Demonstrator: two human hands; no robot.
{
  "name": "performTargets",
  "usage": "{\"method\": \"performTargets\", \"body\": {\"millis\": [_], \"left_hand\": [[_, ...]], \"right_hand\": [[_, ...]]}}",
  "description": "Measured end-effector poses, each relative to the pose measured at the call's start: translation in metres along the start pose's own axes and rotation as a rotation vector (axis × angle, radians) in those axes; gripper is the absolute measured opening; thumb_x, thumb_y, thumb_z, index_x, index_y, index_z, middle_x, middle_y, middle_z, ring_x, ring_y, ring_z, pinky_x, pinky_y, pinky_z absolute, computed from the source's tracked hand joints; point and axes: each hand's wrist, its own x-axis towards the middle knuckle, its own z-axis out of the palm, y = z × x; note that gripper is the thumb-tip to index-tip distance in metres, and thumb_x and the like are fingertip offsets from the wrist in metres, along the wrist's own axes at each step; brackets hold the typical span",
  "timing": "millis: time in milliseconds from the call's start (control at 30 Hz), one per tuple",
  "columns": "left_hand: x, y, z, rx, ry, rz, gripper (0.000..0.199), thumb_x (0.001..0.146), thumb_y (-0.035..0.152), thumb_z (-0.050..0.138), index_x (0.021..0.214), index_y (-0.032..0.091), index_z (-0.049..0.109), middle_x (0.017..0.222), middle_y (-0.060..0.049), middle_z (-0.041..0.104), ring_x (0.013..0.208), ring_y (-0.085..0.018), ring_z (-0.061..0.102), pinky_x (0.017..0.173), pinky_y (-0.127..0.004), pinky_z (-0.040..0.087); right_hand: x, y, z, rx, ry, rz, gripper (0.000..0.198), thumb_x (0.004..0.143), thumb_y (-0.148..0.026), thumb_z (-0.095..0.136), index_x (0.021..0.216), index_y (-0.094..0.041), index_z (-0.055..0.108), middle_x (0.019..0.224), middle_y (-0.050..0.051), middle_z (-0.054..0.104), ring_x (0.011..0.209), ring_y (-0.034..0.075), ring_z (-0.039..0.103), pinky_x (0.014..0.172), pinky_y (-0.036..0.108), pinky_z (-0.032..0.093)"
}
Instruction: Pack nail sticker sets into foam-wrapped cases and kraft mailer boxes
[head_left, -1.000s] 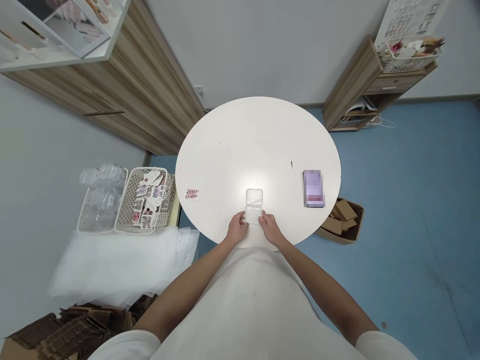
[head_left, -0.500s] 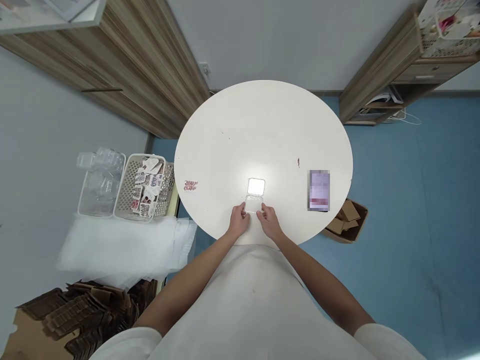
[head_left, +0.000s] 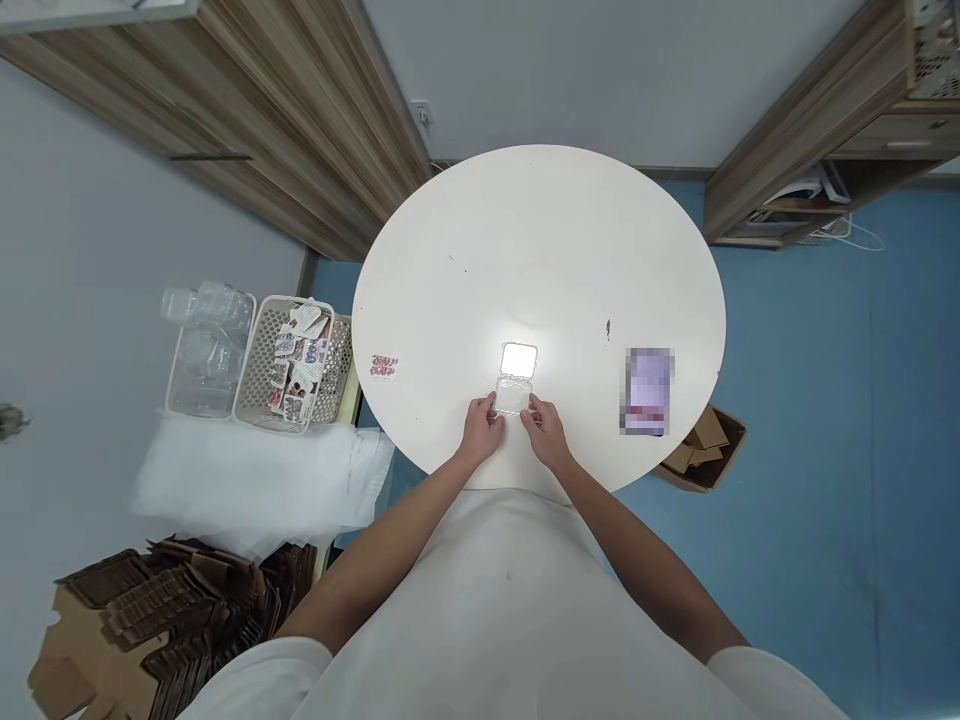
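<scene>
A small clear plastic case lies on the white round table with its lid folded back, the lid's surface glaring under the light. Its near half is held at the left side by the fingers of my left hand. On the opposite side my right hand grips the same half with thumb and fingertips. Nothing can be made out inside the case. Further left on the table rests a small card with red-and-pink oval pieces.
At the right lies a phone-like slab with a blurred screen. Left of the table stand a basket of similar cards and a bin of clear plastic containers. Folded brown cardboard is at lower left, a carton at right.
The camera view has shifted slightly, so the surroundings sit differently. Both hands keep hold of the open case, which appears marginally farther from my body.
</scene>
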Motion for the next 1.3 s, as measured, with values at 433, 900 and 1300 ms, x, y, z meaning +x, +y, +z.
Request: {"method": "performTargets", "body": {"millis": [433,900,1300], "left_hand": [[0.001,-0.015,-0.003,-0.140,-0.037,-0.015,0.055,0.073,0.018,0.053,0.125,0.020,0.035,0.106,-0.008,0.043,0.088,-0.013,0.049,0.077,-0.029,0.046],[0.021,-0.105,-0.168,0.111,0.138,0.219,0.032,0.075,0.022,0.048,0.107,0.019,0.050,0.099,-0.006,0.050,0.083,-0.015,0.052,0.070,-0.029,0.047],[0.093,-0.109,-0.237,0.408,-0.005,0.259,0.069,0.065,0.024,0.062,0.127,0.017,0.032,0.109,-0.010,0.043,0.098,-0.024,0.049,0.079,-0.033,0.042]], "right_hand": [[-0.005,0.002,0.000,0.023,0.130,-0.024,0.049,0.077,-0.043,0.045,0.121,-0.021,0.042,0.109,0.008,0.047,0.084,0.015,0.053,0.075,0.033,0.047],[-0.001,-0.057,0.114,-0.434,-0.034,-0.287,0.031,0.077,-0.027,0.045,0.107,-0.021,0.051,0.089,0.003,0.056,0.070,0.013,0.052,0.069,0.030,0.045],[0.078,-0.099,0.223,-0.698,-0.019,-0.218,0.060,0.069,-0.021,0.057,0.125,-0.023,0.034,0.116,0.009,0.040,0.107,0.024,0.041,0.083,0.035,0.040]]}}
